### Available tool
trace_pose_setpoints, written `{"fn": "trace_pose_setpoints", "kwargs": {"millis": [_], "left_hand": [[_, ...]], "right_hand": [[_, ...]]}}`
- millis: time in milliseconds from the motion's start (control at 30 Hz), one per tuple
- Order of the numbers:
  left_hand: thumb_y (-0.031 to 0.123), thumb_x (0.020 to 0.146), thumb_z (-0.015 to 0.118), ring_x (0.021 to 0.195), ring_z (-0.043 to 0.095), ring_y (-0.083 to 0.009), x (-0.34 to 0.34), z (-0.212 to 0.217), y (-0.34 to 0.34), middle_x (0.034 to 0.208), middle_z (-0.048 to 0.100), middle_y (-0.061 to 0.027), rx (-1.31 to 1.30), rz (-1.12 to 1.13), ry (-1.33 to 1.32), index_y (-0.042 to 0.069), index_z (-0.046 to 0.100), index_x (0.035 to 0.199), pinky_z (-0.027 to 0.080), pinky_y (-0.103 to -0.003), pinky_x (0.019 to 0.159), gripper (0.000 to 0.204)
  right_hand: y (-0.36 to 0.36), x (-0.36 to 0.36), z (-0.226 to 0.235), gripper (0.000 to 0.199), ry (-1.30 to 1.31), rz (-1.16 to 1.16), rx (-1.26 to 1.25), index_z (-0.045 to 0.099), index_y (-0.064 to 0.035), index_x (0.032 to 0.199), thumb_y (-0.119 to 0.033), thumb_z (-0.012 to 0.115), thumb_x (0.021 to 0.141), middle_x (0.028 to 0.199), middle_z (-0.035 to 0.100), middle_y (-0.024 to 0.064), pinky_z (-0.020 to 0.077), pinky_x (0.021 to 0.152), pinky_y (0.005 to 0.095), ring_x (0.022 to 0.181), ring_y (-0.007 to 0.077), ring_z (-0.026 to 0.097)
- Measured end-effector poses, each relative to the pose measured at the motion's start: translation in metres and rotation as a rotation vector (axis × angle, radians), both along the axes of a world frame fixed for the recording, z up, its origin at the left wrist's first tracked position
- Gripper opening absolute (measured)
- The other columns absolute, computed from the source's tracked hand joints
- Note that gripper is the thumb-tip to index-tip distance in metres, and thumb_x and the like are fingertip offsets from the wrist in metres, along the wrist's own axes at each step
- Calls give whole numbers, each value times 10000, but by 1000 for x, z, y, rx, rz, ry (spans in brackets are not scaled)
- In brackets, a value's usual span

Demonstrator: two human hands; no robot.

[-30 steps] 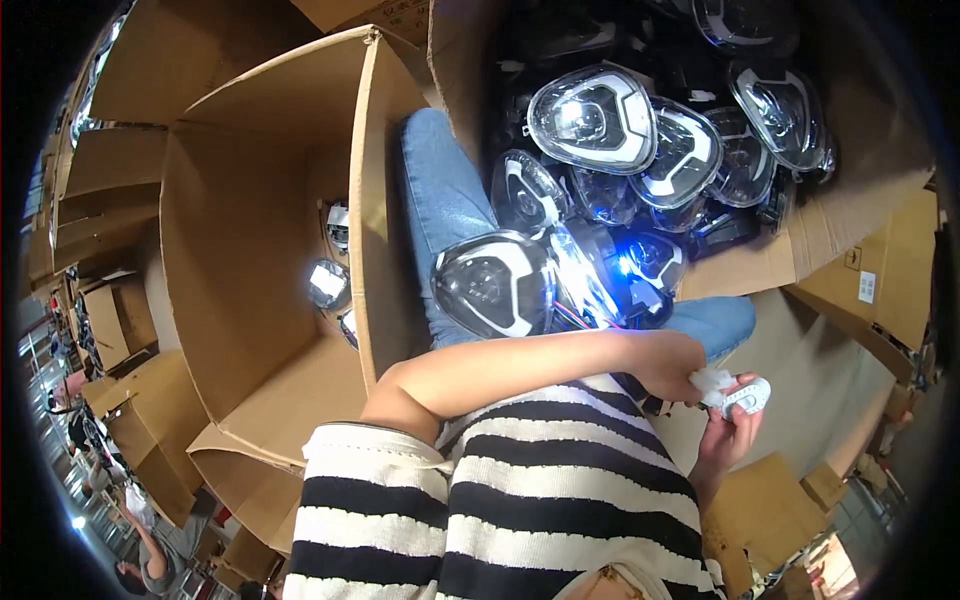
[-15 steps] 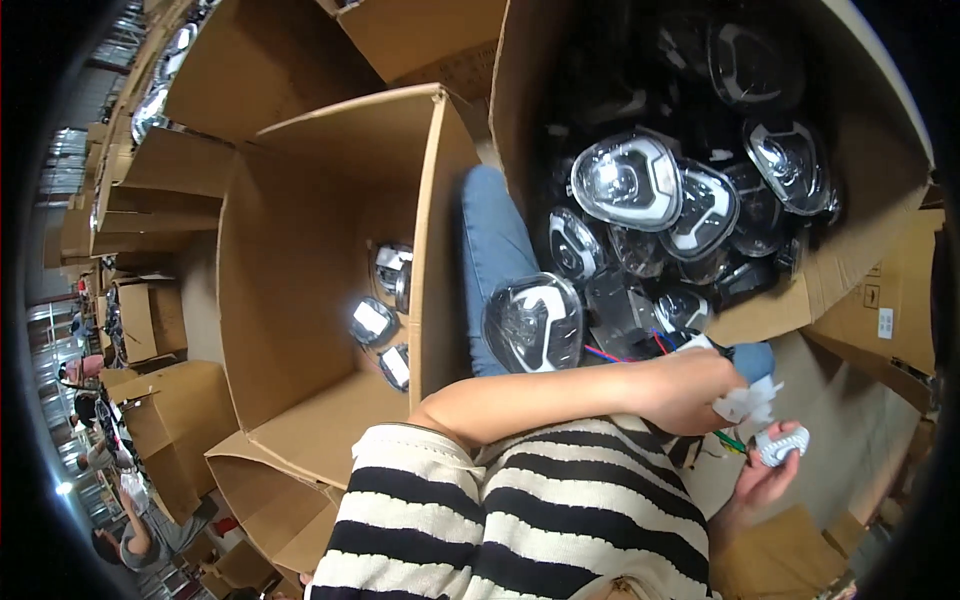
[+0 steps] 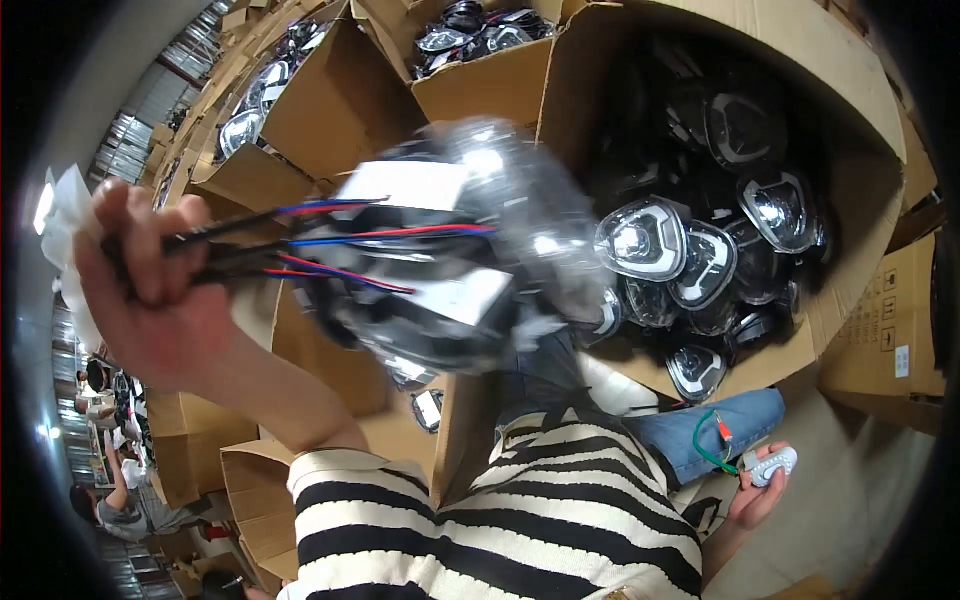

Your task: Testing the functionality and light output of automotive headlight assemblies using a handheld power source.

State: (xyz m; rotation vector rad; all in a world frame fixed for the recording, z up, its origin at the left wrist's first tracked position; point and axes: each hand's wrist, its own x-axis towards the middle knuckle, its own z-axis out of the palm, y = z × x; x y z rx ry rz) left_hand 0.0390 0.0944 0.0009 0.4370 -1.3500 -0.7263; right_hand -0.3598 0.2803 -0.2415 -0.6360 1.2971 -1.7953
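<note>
My left hand (image 3: 155, 270), raised at the left, is closed round a bunch of dark cables with red and blue wires (image 3: 390, 236). From these cables hang headlights (image 3: 545, 225) with clear lenses, black housings and white labels; they are blurred and I cannot tell their exact number. Crumpled white translucent wrapping (image 3: 72, 220) shows at the outer side of that hand. At the lower right my right hand (image 3: 750, 505) holds a small light-grey oval device (image 3: 773, 467). A green wire (image 3: 705, 452) with a red end runs from it over my jeans.
A deep cardboard box (image 3: 850, 270) at the right holds many headlights (image 3: 640, 240). Partly behind the raised headlights stands another carton (image 3: 330, 350), with a labelled lamp (image 3: 428, 410) inside. More cartons of lamps (image 3: 485, 38) stand at the back. Another person (image 3: 125, 515) is at the far left.
My left hand has swung from the right across to the left, lifting headlights by their cables over the middle carton. My right hand still holds the grey device. The view has shifted.
</note>
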Motion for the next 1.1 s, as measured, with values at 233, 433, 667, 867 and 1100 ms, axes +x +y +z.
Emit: {"fn": "trace_pose_setpoints", "kwargs": {"millis": [233, 433, 667, 867, 1100], "left_hand": [[232, 783, 471, 442, 315, -3, 48, -67, -58, 536, 393, 59, 493, 679, -376, 30, 577, 799, 211, -136, 376, 228], [201, 762, 513, 477, 416, -50, 155, -262, -88, 533, 476, 24, 905, 765, -498, 29, 587, 767, 326, -201, 422, 188], [239, 645, 579, 758, 554, -211, 169, -397, -92, 799, 578, -119, 1172, 395, -851, 34, 545, 907, 437, -302, 682, 335], [269, 571, 644, 1025, 378, -232, 134, -268, -183, 1125, 393, -71, 394, 743, -1696, 81, 406, 1057, 336, -362, 838, 573], [497, 697, 452, 788, 552, -237, 149, -265, -318, 792, 589, -117, 1001, 266, -1595, 49, 618, 739, 420, -314, 715, 479]], "right_hand": [[-21, 8, -2, 305, 30, -1, 46, 377, -9, 957, -257, 377, 779, 736, 412, 73, 268, 392, 164, 519, 85, 363], [-54, 12, -9, 259, 46, 39, 159, 389, -35, 952, -243, 380, 797, 718, 421, 53, 266, 397, 161, 536, 72, 362], [-80, 19, -18, 233, 128, 4, 319, 417, -66, 962, -241, 397, 810, 792, 458, 29, 283, 402, 154, 620, 48, 413], [-94, 28, -22, 209, 184, 41, 401, 415, -67, 941, -231, 394, 812, 730, 434, 22, 271, 377, 147, 576, 51, 392], [-106, 21, -37, 197, 243, 109, 465, 413, -64, 912, -234, 395, 813, 680, 426, 22, 260, 358, 151, 520, 52, 372]]}}
